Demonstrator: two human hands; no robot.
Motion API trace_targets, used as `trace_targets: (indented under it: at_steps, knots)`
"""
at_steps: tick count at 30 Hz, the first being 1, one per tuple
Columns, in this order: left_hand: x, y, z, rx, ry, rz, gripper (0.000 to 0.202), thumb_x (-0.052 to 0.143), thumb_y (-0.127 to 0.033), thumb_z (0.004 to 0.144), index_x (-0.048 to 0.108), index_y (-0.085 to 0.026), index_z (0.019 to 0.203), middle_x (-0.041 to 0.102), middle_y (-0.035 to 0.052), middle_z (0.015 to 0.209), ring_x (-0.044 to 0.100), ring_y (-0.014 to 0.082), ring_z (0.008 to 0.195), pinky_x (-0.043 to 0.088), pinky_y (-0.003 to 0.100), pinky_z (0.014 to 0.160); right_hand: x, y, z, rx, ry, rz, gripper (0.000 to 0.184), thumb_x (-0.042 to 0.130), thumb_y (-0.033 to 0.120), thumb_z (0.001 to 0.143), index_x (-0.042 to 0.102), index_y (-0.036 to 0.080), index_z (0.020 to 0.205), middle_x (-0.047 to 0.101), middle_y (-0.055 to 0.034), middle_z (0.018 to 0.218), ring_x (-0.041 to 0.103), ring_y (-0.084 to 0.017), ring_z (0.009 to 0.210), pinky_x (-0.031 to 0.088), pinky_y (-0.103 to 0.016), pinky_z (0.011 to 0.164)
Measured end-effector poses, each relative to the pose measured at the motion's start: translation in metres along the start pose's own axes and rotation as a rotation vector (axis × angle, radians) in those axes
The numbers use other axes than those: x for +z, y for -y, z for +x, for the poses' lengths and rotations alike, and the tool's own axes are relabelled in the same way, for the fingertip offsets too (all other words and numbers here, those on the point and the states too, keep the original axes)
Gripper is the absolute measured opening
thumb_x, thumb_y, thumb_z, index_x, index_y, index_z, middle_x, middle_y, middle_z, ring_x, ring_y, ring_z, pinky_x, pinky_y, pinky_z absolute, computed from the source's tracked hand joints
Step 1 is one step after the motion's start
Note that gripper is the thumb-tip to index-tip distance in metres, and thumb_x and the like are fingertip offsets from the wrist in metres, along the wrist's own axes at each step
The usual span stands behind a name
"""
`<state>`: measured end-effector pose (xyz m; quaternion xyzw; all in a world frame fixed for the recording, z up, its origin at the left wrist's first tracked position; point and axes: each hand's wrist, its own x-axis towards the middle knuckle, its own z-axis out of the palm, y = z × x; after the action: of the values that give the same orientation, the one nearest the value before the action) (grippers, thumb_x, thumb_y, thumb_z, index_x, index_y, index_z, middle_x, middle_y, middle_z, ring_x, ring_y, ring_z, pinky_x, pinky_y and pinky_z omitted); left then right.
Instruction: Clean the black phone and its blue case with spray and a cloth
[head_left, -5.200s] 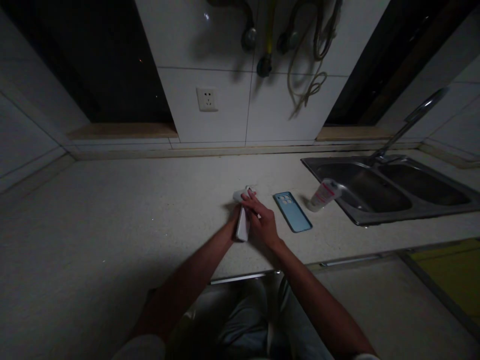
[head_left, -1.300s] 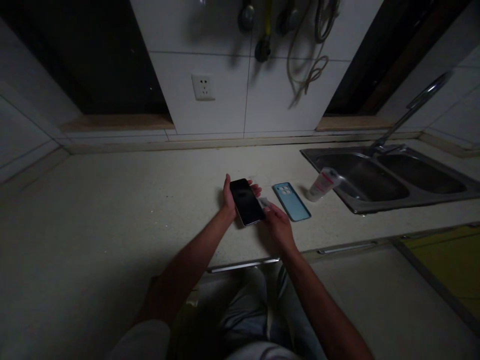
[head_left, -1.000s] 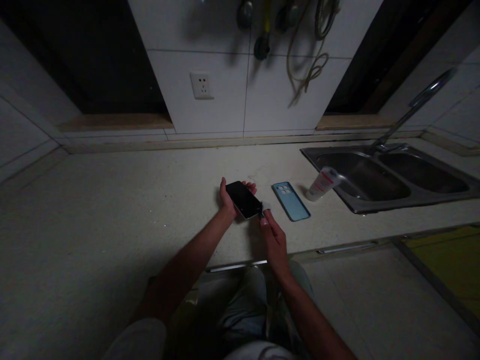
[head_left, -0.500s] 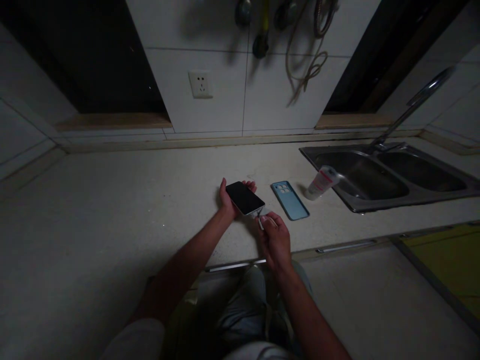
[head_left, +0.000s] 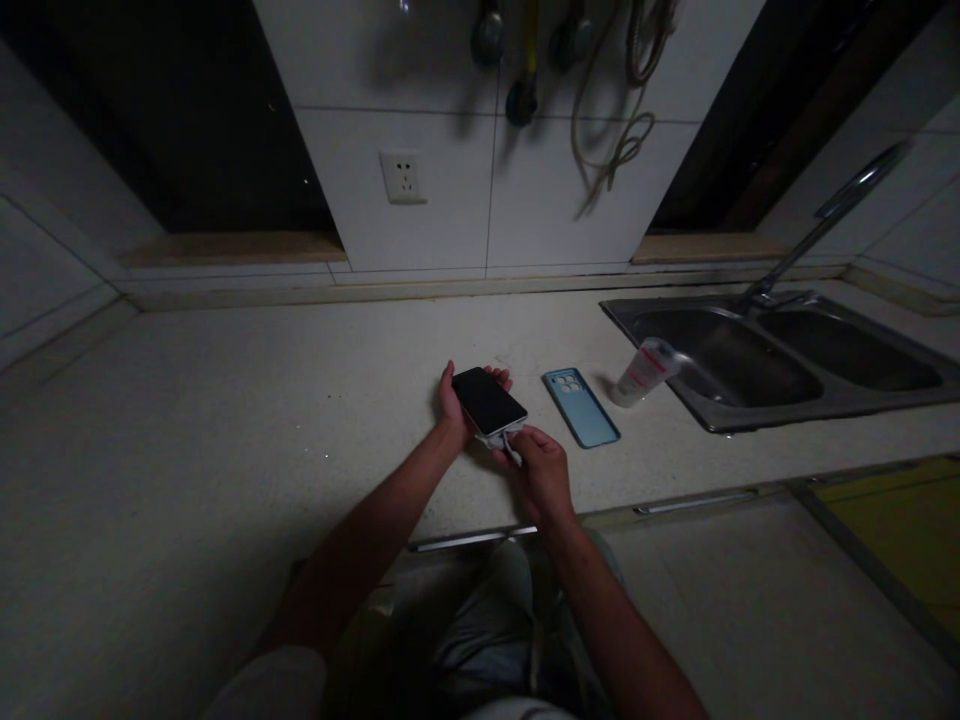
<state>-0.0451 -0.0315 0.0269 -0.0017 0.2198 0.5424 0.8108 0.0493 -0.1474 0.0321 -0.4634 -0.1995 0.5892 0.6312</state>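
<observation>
Both hands meet at one object above the pale speckled stone countertop (head_left: 225, 400). The left hand (head_left: 454, 405) is wrapped around the far end of a slim black-screened smartphone with a light frame (head_left: 488, 400), thumb on one long side and fingertips on the other, keeping it screen up and slightly tilted just over the counter. The right hand (head_left: 538, 478) is closed in a pinch on a small white scrap, perhaps a wipe or tissue (head_left: 507, 441), and presses it against the phone's near short edge.

That is the change: a second ago the right hand worked the scrap at the phone's right corner, half a second ago it was drawn a little off the end, and now it is tucked back in under the bottom edge. Five seconds back the phone stood on edge between both hands with its pale back showing; it is now turned face up. By my reading, the wiping has moved from the faces to the rim.

Just right of the hands lies a light blue phone case with camera cut-outs (head_left: 580, 406), flat on the counter and apart from the phone. Further right, a small white tube with red print (head_left: 643, 371) leans by the rim of the stainless steel double sink (head_left: 720, 425). A white wall socket (head_left: 403, 176) sits on the tiles behind.
</observation>
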Motion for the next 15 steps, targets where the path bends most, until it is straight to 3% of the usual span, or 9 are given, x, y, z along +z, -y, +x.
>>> trace_targets:
  at_steps: [9, 15]
  knots:
    - [-0.004, -0.003, 0.006, -0.001, 0.028, 0.066, 0.054, 0.049, -0.062, 0.087, 0.068, -0.012, 0.090, 0.071, 0.0138, 0.075, 0.071, 0.0275, 0.076, 0.057, 0.044, 0.083, -0.002, 0.002, 0.006, 0.048, 0.028, 0.005, 0.024, 0.079, 0.039, 0.064, 0.068, 0.019, 0.072, 0.070, -0.0033, 0.076, 0.065, -0.018, 0.071, 0.059, -0.028, 0.060]
    - [-0.003, -0.005, 0.005, -0.019, 0.044, 0.078, 0.061, 0.048, -0.066, 0.087, 0.069, -0.010, 0.095, 0.070, 0.0141, 0.073, 0.070, 0.0268, 0.071, 0.057, 0.044, 0.080, -0.006, -0.007, 0.006, 0.052, 0.115, -0.100, 0.027, 0.080, 0.042, 0.063, 0.068, 0.020, 0.071, 0.069, -0.0020, 0.067, 0.061, -0.016, 0.056, 0.055, -0.028, 0.052]
